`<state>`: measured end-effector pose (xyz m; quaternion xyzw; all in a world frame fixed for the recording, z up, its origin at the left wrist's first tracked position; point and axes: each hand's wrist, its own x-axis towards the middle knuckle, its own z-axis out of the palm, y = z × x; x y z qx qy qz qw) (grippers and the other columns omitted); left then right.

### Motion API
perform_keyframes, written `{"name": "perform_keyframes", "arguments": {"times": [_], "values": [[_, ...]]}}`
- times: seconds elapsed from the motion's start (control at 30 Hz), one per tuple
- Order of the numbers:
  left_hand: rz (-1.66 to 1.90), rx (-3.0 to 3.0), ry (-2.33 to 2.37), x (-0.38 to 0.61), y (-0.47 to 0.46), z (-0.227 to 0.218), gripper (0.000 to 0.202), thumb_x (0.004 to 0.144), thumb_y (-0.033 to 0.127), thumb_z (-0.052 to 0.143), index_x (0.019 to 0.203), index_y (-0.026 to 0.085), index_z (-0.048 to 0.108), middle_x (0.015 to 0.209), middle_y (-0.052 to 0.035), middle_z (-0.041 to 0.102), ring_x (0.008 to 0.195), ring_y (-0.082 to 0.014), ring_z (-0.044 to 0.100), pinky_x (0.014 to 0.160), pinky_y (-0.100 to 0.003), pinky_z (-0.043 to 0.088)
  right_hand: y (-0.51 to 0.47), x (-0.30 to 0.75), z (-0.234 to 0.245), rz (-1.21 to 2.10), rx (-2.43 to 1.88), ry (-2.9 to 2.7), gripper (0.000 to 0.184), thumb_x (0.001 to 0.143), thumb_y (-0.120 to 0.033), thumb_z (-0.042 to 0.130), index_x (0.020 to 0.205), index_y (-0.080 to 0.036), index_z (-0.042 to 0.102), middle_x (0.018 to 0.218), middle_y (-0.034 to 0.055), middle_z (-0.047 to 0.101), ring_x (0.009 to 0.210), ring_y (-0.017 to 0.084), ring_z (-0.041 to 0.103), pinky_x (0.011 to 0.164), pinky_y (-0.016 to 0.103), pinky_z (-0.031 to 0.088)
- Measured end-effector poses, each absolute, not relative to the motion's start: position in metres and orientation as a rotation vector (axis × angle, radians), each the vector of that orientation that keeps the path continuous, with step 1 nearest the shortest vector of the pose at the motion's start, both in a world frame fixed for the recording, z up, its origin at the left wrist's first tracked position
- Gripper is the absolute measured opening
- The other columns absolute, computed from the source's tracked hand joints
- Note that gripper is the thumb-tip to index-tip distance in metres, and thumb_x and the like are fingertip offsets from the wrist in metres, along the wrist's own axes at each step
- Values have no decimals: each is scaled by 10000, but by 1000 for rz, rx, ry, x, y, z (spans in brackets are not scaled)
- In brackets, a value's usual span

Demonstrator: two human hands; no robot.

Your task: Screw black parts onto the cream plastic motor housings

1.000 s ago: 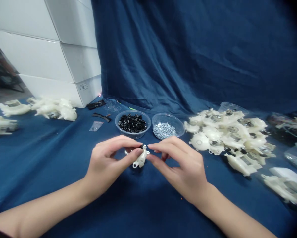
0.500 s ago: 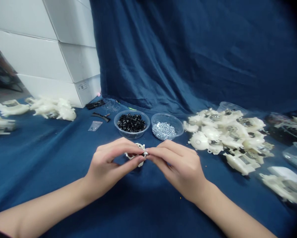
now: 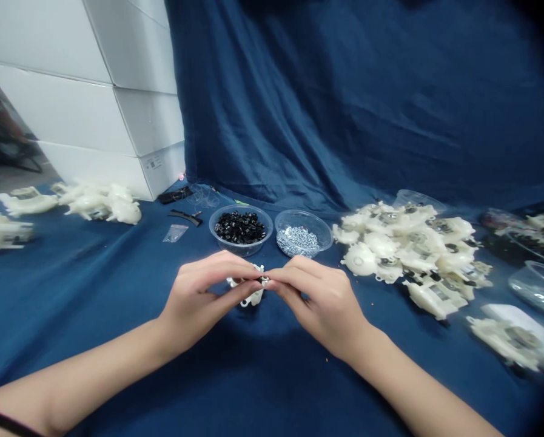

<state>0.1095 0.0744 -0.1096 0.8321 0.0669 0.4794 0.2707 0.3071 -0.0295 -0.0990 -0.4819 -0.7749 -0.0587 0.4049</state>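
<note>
My left hand (image 3: pixel 199 297) and my right hand (image 3: pixel 324 300) meet over the blue cloth, fingertips pinched together on a small white plastic part (image 3: pixel 251 290). A tiny dark piece sits at the pinch point between both hands. Just behind them stand a clear bowl of small black pieces (image 3: pixel 240 227) and a clear bowl of small silver screws (image 3: pixel 301 238).
A heap of white plastic parts (image 3: pixel 412 249) lies to the right, with more white parts (image 3: pixel 503 340) and clear containers (image 3: pixel 535 285) at the far right. More white parts (image 3: pixel 94 203) lie at the left beside stacked white boxes (image 3: pixel 94 103). A blue cloth (image 3: pixel 344 97) hangs behind.
My right hand has closed in from the right onto the white part, which has tipped from hanging upright to lying low between both hands' fingertips.
</note>
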Motion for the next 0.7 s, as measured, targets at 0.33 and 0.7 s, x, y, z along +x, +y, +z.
{"name": "perform_keyframes", "arguments": {"times": [0.33, 0.7], "values": [[1344, 2280, 147, 111, 75, -110, 283, 787, 27, 786, 1012, 198, 772, 938, -32, 776, 868, -160, 721, 779, -273, 596, -32, 306, -98, -60, -1268, -1954, 140, 1017, -220, 575, 1047, -193, 709, 862, 4, 649, 726, 102, 592, 666, 240, 452], [1387, 2353, 84, 110, 73, -107, 279, 802, 41, 770, 1022, 212, 777, 941, -50, 774, 858, -173, 727, 767, -277, 606, -33, 295, -91, 142, -1453, -2029, 310, 1084, -275, 352, 898, -167, 575, 858, 23, 579, 728, 135, 539, 653, 272, 390]]}}
